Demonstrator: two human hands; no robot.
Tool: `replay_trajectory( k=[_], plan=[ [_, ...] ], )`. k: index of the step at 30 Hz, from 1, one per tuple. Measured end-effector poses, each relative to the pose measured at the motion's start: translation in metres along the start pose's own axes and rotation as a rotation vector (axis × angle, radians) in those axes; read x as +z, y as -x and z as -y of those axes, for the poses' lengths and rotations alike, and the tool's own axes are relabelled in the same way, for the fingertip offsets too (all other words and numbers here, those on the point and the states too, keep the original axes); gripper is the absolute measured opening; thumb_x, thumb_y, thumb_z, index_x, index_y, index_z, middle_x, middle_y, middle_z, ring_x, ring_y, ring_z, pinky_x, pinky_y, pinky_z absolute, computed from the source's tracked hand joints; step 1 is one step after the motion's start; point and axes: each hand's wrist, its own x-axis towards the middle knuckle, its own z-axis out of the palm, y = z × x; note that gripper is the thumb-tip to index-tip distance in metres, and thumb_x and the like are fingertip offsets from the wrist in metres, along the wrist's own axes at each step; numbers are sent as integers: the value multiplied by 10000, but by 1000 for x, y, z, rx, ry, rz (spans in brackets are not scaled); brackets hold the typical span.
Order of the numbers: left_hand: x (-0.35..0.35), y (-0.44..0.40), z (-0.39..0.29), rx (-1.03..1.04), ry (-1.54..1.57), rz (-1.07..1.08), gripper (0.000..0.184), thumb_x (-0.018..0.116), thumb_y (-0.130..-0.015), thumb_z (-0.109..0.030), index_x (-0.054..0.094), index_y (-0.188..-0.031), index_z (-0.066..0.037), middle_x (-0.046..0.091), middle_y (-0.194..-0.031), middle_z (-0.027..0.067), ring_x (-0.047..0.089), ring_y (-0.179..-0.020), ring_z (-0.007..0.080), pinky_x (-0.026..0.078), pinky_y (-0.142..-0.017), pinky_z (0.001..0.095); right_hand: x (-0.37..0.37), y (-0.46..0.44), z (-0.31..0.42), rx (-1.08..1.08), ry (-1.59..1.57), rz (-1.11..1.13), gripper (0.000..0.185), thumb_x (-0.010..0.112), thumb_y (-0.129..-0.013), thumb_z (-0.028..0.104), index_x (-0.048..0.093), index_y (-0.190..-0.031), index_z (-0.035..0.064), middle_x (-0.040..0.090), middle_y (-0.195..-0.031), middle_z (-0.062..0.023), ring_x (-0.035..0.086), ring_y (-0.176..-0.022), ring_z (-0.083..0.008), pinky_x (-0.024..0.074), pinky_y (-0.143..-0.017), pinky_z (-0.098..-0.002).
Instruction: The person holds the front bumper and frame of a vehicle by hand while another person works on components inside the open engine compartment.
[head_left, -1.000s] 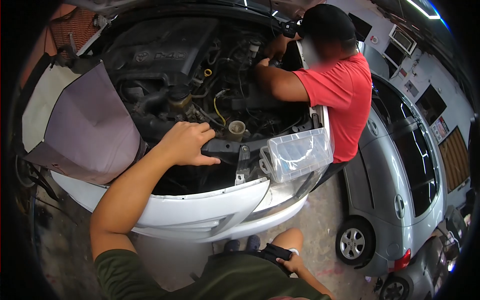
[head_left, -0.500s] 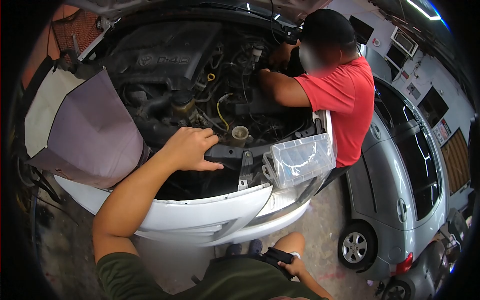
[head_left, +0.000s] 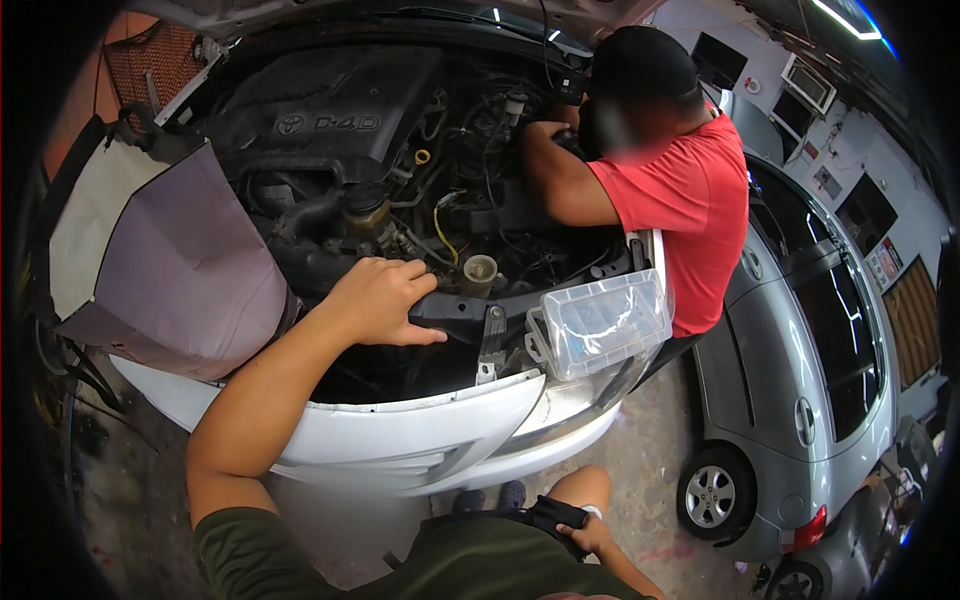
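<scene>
My left hand (head_left: 385,303) leans palm down on the black front crossbar (head_left: 460,308) of an open engine bay, fingers bent over it and thumb spread to the right. It holds no tool. Low in the view, my right hand (head_left: 592,532) is closed on black cloth (head_left: 552,515) beside my bare knee; its fingers are partly hidden. A clear plastic case (head_left: 605,322) lies tilted over the headlight (head_left: 560,403), right of my left hand. An open round filler neck (head_left: 480,268) and a yellow dipstick ring (head_left: 422,157) show behind the crossbar.
A co-worker in a red shirt (head_left: 685,190) and black cap leans into the bay from the right, forearms inside. A grey-purple cover (head_left: 185,260) stands at the left. A silver car (head_left: 775,370) is parked at the right. The white bumper (head_left: 400,445) runs below my left forearm.
The co-worker's head has lowered slightly, and the forearms have shifted within the bay. The view has moved slightly. My left hand stays on the crossbar and my right hand by the cloth.
</scene>
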Motion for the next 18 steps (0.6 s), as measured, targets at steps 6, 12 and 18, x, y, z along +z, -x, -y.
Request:
replay_trajectory(
  k=[6,12,18],
  plan=[
    [-1,0,0,2,5,0,640,860,-756,-623,712,-948,-31,666,-888,115,715,-822,329,566,-724,426,1,-3,-2,-20,7,-14,1185,803,-719,815,588,-1394,-135,695,-1324,-320,688,-1265,-407,540,-1067,-435],
    [0,0,1,5,3,1,636,865,-750,-616,710,-954,-35,663,-890,114,712,-821,330,564,-729,426,1,1,-2,-18,3,-21,1182,801,-724,816,589,-1392,-136,697,-1322,-319,688,-1265,-408,541,-1067,-434],
    [-1,-1,0,2,8,1,631,875,-738,-604,707,-947,-32,661,-890,112,708,-827,333,561,-733,430,7,1,-6,-26,-41,-21,1182,804,-727,809,581,-1394,-141,697,-1322,-322,686,-1267,-409,539,-1070,-429]
  ],
)
